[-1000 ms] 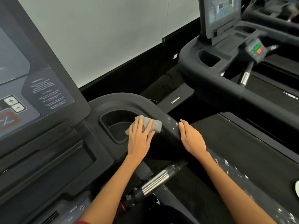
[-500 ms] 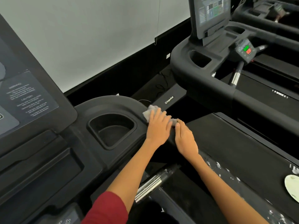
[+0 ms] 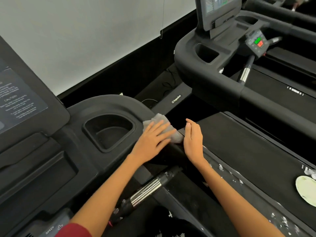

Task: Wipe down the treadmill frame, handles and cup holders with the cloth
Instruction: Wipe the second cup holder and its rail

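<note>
The grey cloth lies on the black treadmill frame, on the curved arm just right of the cup holder. My left hand lies flat on the cloth with fingers spread and covers most of it. My right hand stands on its edge just right of the cloth, on the side arm, fingers straight and together, holding nothing. A chrome-banded handle runs below my left forearm.
The console panel with warning text rises at the left. White flecks dot the side rail. A pale round object lies at the right edge. A second treadmill stands to the right, with a lit screen.
My left hand slid the cloth from the cup holder's rim rightward onto the arm's outer curve. My right hand tipped from flat on the arm onto its edge.
</note>
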`<state>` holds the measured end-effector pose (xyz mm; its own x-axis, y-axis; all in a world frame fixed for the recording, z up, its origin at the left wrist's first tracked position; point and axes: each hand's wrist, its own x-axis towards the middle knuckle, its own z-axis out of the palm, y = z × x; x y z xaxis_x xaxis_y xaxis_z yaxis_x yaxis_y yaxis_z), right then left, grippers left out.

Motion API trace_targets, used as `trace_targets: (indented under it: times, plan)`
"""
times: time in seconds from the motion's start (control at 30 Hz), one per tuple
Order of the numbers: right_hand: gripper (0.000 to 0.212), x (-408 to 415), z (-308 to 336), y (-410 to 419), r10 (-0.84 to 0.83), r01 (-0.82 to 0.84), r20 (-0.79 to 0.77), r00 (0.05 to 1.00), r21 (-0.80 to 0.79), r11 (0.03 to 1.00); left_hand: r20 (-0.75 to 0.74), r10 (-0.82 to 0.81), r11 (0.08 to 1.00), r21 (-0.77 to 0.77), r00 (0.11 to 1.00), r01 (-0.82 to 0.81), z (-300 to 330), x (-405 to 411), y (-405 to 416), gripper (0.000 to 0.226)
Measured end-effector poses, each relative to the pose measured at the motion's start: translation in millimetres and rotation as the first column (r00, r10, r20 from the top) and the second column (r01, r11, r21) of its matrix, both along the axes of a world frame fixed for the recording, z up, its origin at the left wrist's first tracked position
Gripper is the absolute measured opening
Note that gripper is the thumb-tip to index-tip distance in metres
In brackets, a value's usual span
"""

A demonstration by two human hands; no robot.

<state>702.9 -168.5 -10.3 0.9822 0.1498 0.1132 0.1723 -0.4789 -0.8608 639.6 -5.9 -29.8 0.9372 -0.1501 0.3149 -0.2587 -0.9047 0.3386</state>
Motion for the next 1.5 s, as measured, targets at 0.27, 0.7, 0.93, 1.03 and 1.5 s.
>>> trace_targets:
  times: [0.27,0.7,0.93,1.03,1.5]
  plan:
    - [0.029,-3.4,-2.3,4.7,0.164,-0.133,0.078,0.983,-0.303,0.944,-0.029,0.409,0.890,-0.208,0.912,-0.406,3.2,8.3,-15.7,0.042]
    - [0.037,-11.8,1.5,-9.3,0.244,-0.190,0.053,0.968,-0.478,0.858,0.047,0.447,0.894,-0.047,0.893,-0.445,0.9,-22.6,-57.1,0.039]
    - [0.035,-18.5,0.5,-26.5,0.277,-0.146,0.086,0.957,-0.682,0.716,0.078,0.373,0.926,0.022,0.925,-0.376,7.5,-5.3,-19.4,0.035]
    - [0.038,-19.6,5.3,-25.5,0.262,-0.155,0.054,0.964,-0.686,0.711,0.009,0.418,0.908,-0.034,0.908,-0.418,12.1,5.5,-14.6,0.040]
    - [0.024,-12.8,4.8,-36.6,0.243,-0.188,0.009,0.970,-0.604,0.774,-0.039,0.200,0.965,-0.165,0.979,-0.204,-1.2,-29.6,-68.7,0.043]
